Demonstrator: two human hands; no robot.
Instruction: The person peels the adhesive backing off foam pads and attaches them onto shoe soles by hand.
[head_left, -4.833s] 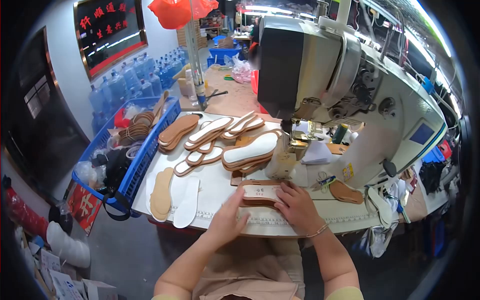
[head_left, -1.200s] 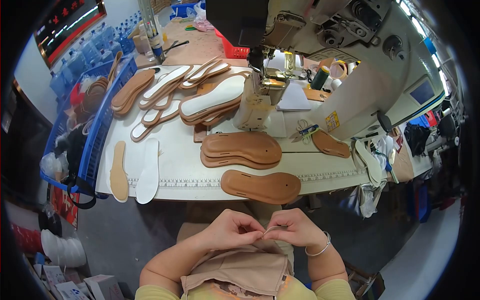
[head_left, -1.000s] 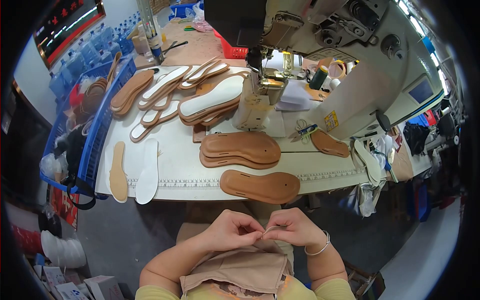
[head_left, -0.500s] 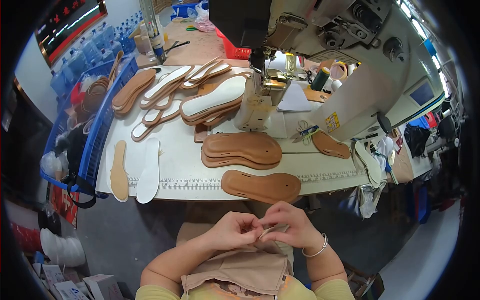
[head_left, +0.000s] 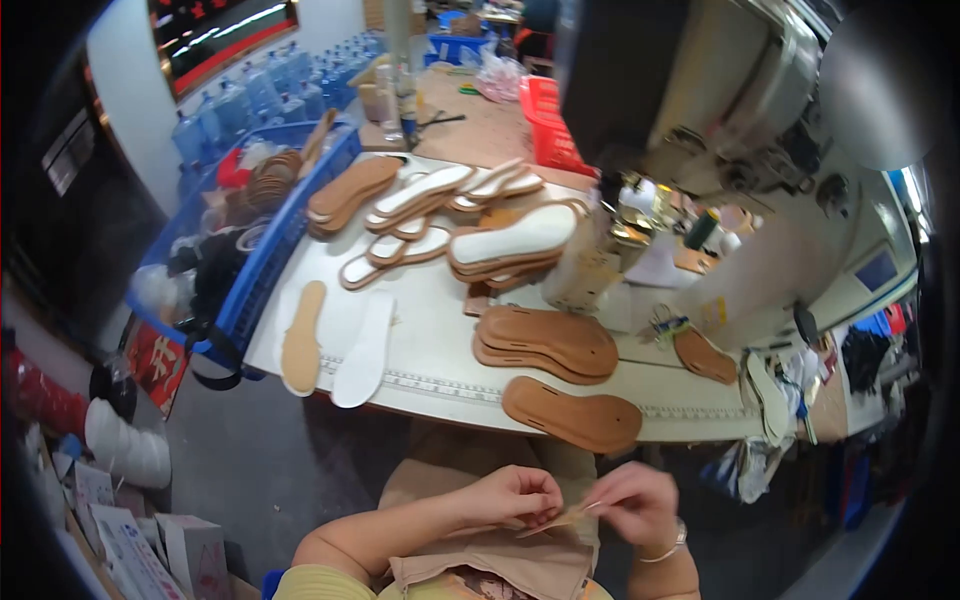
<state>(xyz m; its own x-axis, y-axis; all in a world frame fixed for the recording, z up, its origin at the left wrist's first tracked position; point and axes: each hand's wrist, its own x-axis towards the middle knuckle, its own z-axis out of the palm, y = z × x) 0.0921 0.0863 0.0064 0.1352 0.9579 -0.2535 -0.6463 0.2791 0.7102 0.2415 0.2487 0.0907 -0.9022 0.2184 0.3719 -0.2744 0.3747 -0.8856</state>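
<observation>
Over the lap, my left hand (head_left: 512, 497) is closed, fingertips pinched on a small thin tan piece (head_left: 562, 521). My right hand (head_left: 632, 502), blurred by motion, has its fingertips close together at the other end of that piece; whether they grip it cannot be made out. Just beyond the hands, a single brown insole (head_left: 572, 414) lies at the table's front edge. Behind it sits a stack of brown insoles (head_left: 545, 343). A pile of white-topped insoles (head_left: 515, 240) lies farther back, left of the sewing machine (head_left: 590, 275).
A tan insole (head_left: 302, 340) and a white insole (head_left: 364, 350) lie at the table's left front. A blue basket (head_left: 262, 285) of materials stands left of the table. Scissors (head_left: 668, 322) and another brown insole (head_left: 705, 357) are at the right. Behind is a red basket (head_left: 550, 125).
The view has swung left. My right hand has shifted away from my left and blurred, and more of the thin piece shows between them. Earlier, the hands were at the insole stack on the table.
</observation>
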